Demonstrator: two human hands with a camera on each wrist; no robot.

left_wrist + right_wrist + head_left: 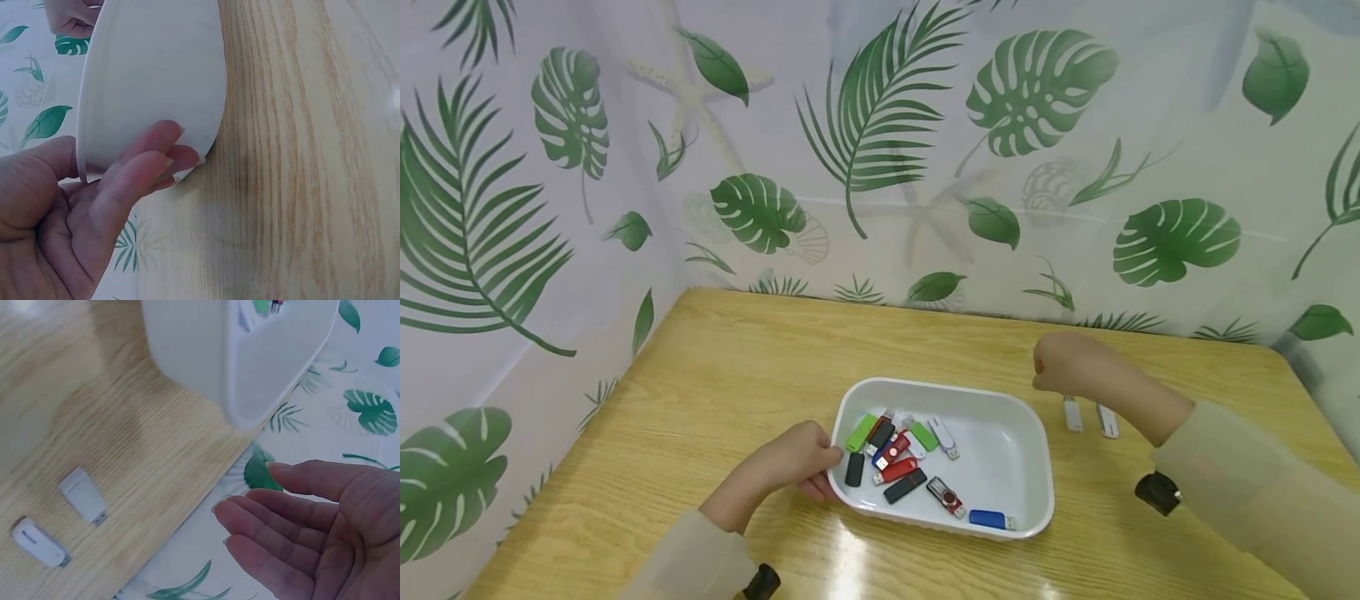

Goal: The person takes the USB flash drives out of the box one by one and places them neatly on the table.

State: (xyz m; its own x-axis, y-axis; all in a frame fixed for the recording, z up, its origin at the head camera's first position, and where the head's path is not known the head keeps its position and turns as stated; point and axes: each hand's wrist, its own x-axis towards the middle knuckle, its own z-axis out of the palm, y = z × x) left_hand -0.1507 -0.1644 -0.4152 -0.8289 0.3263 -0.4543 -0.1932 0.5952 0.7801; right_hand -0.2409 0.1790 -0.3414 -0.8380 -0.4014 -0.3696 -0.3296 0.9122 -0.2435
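A white plastic tray (996,450) with several USB flash drives in it stands on the table. My left hand (797,458) grips the tray's left end; in the left wrist view the thumb is at the rim and the fingers lie along the outer wall. Past the tray's right end, my right hand (1070,367) hovers above the table with nothing in it, its fingers loosely bent in the right wrist view. Nearest to it lie two white USB flash drives, one plain (84,495) and one rounded (40,542), side by side on the wood.
In the tray, the green (861,433), red (896,471) and black drives cluster at the left; a blue one (988,518) lies at the near right. The wooden table (752,358) meets a leaf-patterned cloth (895,208) at the back and left.
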